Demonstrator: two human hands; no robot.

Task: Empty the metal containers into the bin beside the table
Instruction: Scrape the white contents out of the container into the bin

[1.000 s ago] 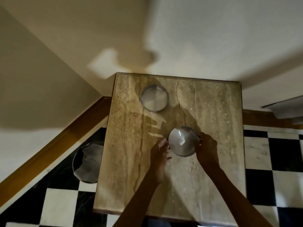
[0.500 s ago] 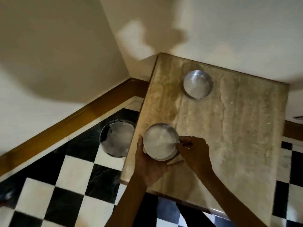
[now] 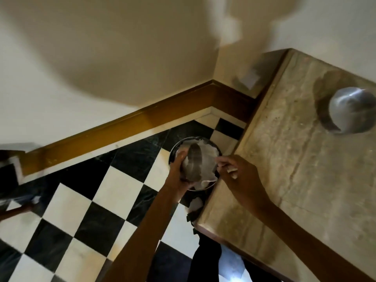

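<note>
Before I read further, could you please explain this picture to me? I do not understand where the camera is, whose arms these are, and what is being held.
There is no machine here. A person wears a camera on the head, looking down, so the two arms coming from the bottom edge are that person's own.

The left hand holds a metal container, tipped on its side over the round bin standing on the checkered floor, right beside the table. The bin is lined with something pale. The right hand is at the container's other side; the blur hides whether it touches it.

A second metal container stands on the stone-patterned table, untouched.
</note>
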